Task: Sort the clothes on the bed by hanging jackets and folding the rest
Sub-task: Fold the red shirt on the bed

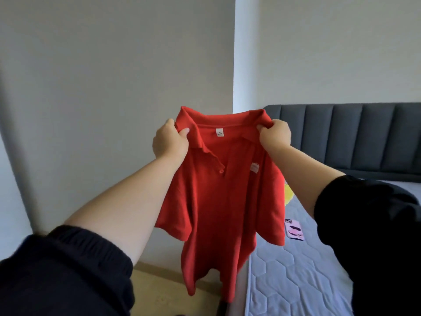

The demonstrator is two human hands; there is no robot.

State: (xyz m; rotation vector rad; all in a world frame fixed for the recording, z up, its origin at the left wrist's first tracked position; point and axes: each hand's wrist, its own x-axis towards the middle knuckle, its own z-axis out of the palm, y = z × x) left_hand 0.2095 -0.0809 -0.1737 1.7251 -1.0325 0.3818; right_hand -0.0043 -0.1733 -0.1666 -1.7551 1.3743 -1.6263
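Observation:
A red polo shirt (223, 201) hangs in the air in front of me, its front facing me, collar at the top and hem dangling over the edge of the bed. My left hand (169, 142) grips the left shoulder by the collar. My right hand (275, 134) pinches the right shoulder by the collar. Both arms are stretched forward, with black sleeves pushed up. A white size tag shows inside the neck and a small pale logo sits on the chest.
The bed (296, 281) with a grey quilted mattress lies at lower right, its dark padded headboard (355, 137) behind. A pink phone (294, 229) lies on the mattress. Something yellow (288, 192) peeks out behind the shirt. A wall and wooden floor (164, 290) are on the left.

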